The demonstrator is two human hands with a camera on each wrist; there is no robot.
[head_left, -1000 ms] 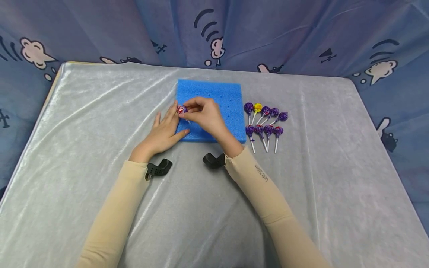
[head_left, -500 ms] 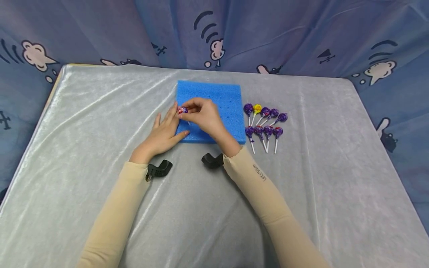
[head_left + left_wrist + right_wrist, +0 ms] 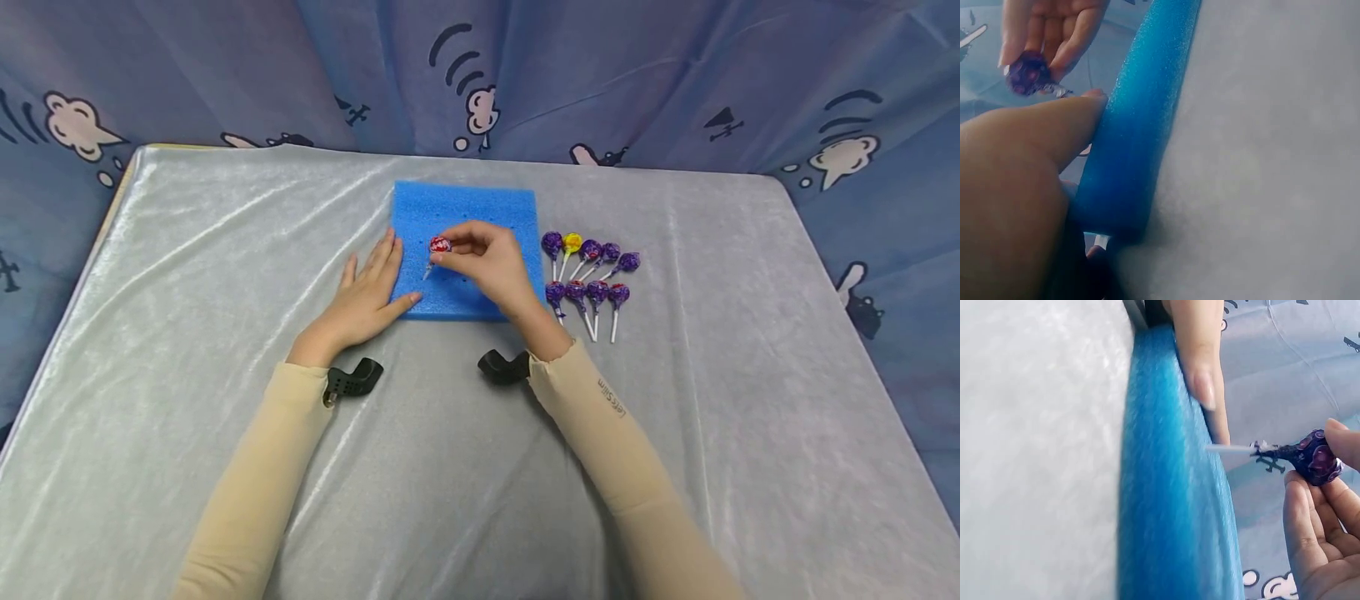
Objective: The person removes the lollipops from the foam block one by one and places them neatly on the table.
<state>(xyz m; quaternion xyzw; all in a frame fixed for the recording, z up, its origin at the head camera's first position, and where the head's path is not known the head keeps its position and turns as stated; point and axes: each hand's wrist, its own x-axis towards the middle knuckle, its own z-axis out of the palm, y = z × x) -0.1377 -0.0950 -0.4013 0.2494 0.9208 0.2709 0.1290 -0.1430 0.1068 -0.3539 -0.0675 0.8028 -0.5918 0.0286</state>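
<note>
My right hand (image 3: 491,258) pinches a lollipop (image 3: 440,245) by its wrapped head between thumb and fingers, over the left part of a blue foam block (image 3: 468,200). In the right wrist view the white stick (image 3: 1230,449) of this purple-wrapped lollipop points toward the foam's top face. Whether its tip touches the foam I cannot tell. My left hand (image 3: 362,296) lies with straight, spread fingers along the block's left edge, its thumb at the near left corner. Small dark holes dot the foam; the right hand hides part of it.
Right of the block lie two rows of lollipops, mostly purple-wrapped like one in the near row (image 3: 618,294), plus a yellow one (image 3: 572,243). A grey-white cloth (image 3: 720,400) covers the table. Behind it hangs a blue patterned curtain (image 3: 660,75).
My right hand has moved right with the lollipop, away from the left hand's fingertips, and more of the stick shows. The left hand stays in place on the foam.
</note>
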